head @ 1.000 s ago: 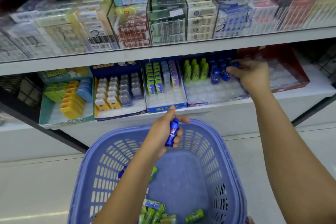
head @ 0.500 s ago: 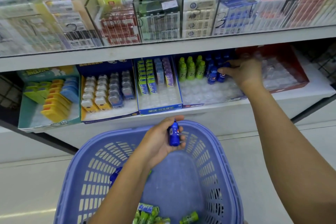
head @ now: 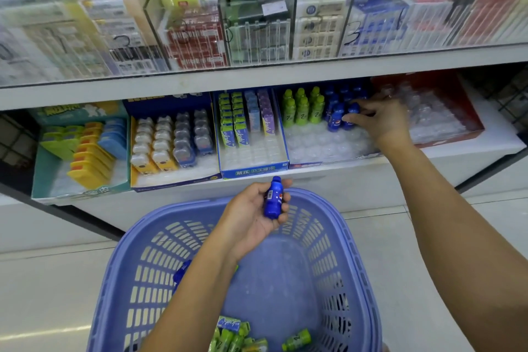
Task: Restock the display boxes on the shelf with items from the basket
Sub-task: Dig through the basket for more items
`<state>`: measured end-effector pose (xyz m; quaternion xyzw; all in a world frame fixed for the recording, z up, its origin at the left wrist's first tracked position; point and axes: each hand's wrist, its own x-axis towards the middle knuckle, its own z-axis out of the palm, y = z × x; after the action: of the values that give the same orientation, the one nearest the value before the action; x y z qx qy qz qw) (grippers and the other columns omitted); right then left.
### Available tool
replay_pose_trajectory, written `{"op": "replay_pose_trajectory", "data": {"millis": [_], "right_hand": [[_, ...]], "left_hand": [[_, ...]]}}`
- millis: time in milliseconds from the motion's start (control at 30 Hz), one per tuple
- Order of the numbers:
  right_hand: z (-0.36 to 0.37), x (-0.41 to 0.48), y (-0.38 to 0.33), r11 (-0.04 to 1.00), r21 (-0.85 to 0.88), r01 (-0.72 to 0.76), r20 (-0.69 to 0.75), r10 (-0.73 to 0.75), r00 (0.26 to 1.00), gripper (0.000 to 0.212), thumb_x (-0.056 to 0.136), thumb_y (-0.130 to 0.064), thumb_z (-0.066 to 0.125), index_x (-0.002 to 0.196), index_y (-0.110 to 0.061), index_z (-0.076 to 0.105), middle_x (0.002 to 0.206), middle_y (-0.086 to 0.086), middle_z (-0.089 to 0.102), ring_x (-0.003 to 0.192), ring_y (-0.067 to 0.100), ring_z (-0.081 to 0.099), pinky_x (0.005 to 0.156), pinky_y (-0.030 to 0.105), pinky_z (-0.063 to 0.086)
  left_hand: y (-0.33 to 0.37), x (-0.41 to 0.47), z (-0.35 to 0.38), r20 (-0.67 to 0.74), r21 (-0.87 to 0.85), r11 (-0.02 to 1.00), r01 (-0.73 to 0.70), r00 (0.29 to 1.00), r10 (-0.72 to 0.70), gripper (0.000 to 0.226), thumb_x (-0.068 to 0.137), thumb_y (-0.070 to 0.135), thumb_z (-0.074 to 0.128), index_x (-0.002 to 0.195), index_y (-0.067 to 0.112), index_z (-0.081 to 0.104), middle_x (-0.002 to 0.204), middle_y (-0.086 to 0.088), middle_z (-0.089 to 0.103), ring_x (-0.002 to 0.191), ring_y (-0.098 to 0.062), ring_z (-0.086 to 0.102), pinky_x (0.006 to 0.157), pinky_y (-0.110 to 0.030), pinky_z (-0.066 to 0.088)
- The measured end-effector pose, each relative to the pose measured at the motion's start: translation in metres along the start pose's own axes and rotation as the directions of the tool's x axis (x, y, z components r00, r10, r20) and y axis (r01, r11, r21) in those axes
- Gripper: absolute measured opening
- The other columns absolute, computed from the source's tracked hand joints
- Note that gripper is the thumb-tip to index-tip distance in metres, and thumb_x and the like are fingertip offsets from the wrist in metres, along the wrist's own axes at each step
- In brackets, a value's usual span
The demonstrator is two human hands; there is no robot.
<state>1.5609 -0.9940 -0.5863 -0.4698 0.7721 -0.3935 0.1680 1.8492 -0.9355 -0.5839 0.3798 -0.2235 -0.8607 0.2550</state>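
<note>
My left hand [head: 251, 216] holds a small blue bottle [head: 273, 198] over the far rim of the purple basket [head: 357, 263], fingers curled round it. My right hand [head: 380, 120] reaches into the bottle display box [head: 323, 146] on the lower shelf, its fingers pinching a blue bottle [head: 350, 120] standing in the blue row next to the green bottles [head: 303, 107]. In the basket lie green packs [head: 231, 336], a green bottle [head: 297, 339] and another blue bottle [head: 180, 273] partly hidden by my left forearm.
Left of the bottle box stand a blue box of green and purple packs [head: 251, 137], a box of white and yellow items [head: 168, 146] and a teal box [head: 80, 151]. A red box with a clear tray [head: 437, 117] sits right. The glass-fronted upper shelf [head: 257, 77] overhangs.
My left hand has turned the blue bottle more upright in the palm and stays over the basket rim. My right hand stays at the blue bottles in the box.
</note>
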Motion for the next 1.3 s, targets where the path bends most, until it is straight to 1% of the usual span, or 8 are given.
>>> {"op": "replay_pose_trajectory", "data": {"millis": [333,533,700,900,1033,1100,1167,1300], "right_hand": [[-0.027,-0.019,-0.047,1.000,-0.023,0.001,-0.055,-0.002,0.998,0.041,0.076,-0.021,0.077,0.112,-0.010,0.060,0.101,0.013,0.067,0.081,0.022,0.062,0.072,0.027,0.048],[-0.009,-0.094,-0.114,0.931,0.366,-0.020,0.501,-0.179,0.847,0.022,0.085,-0.021,0.066,0.105,-0.011,0.069,0.086,0.005,0.070,0.068,0.009,0.065,0.067,0.022,0.057],[0.005,-0.115,-0.128,0.923,0.383,-0.044,0.643,-0.232,0.729,0.024,0.082,-0.015,0.069,0.106,-0.009,0.071,0.082,0.005,0.072,0.067,0.012,0.063,0.074,0.023,0.055],[0.004,-0.107,-0.126,0.896,0.426,-0.129,0.559,-0.148,0.816,0.013,0.071,-0.016,0.079,0.084,-0.014,0.074,0.076,0.001,0.072,0.070,0.007,0.063,0.074,0.017,0.052],[-0.018,-0.086,-0.105,0.856,0.507,-0.102,0.325,-0.081,0.942,0.020,0.068,-0.016,0.080,0.085,-0.018,0.071,0.072,-0.005,0.072,0.066,0.001,0.065,0.069,0.014,0.054],[-0.036,-0.067,-0.083,0.911,0.413,-0.025,0.072,-0.005,0.997,0.028,0.069,-0.018,0.082,0.094,-0.015,0.069,0.074,-0.005,0.069,0.064,0.003,0.064,0.065,0.014,0.053],[-0.050,-0.047,-0.059,0.979,0.205,0.011,-0.154,0.021,0.988,0.032,0.068,-0.021,0.082,0.096,-0.015,0.068,0.074,-0.006,0.064,0.063,0.001,0.060,0.060,0.006,0.046],[-0.050,-0.019,-0.019,0.998,0.066,0.006,-0.216,0.008,0.976,0.029,0.069,-0.015,0.081,0.095,-0.007,0.069,0.084,0.009,0.070,0.071,0.015,0.064,0.067,0.011,0.048]], "left_hand": [[0.001,-0.025,0.004,0.064,0.052,0.945,-0.323,0.945,0.319,0.024,0.090,0.000,0.046,0.109,0.000,0.061,0.098,-0.012,0.068,0.089,-0.020,0.068,0.085,-0.030,0.055],[0.006,-0.028,0.007,0.074,0.002,0.926,-0.376,0.924,0.375,0.026,0.096,0.006,0.041,0.112,-0.003,0.058,0.104,-0.014,0.071,0.091,-0.019,0.070,0.079,-0.027,0.058],[0.010,-0.031,0.011,0.118,-0.089,0.928,-0.363,0.921,0.371,0.030,0.087,0.013,0.047,0.110,-0.003,0.059,0.098,-0.016,0.071,0.077,-0.016,0.068,0.066,-0.023,0.056],[0.016,-0.016,0.023,0.072,-0.150,0.902,-0.404,0.906,0.418,0.026,0.098,0.010,0.040,0.107,-0.006,0.059,0.089,-0.016,0.070,0.077,-0.019,0.070,0.069,-0.023,0.058],[0.020,0.004,0.046,0.051,0.124,0.891,-0.438,0.899,0.435,0.024,0.100,0.016,0.043,0.114,0.000,0.053,0.105,-0.017,0.069,0.092,-0.021,0.069,0.082,-0.025,0.057],[0.018,0.017,0.057,0.079,0.506,0.742,-0.440,0.880,0.468,0.027,0.099,0.016,0.045,0.123,0.004,0.051,0.119,-0.012,0.063,0.104,-0.016,0.062,0.090,-0.020,0.049],[0.013,0.032,0.063,0.200,0.852,0.343,-0.396,0.851,0.486,0.037,0.098,0.018,0.048,0.134,0.008,0.047,0.135,-0.008,0.054,0.122,-0.016,0.052,0.101,-0.022,0.038],[-0.002,0.052,0.064,0.326,0.927,-0.288,-0.239,0.894,0.308,0.058,0.098,0.022,0.046,0.149,0.008,0.024,0.157,-0.008,0.020,0.145,-0.019,0.016,0.118,-0.026,0.012]]}}
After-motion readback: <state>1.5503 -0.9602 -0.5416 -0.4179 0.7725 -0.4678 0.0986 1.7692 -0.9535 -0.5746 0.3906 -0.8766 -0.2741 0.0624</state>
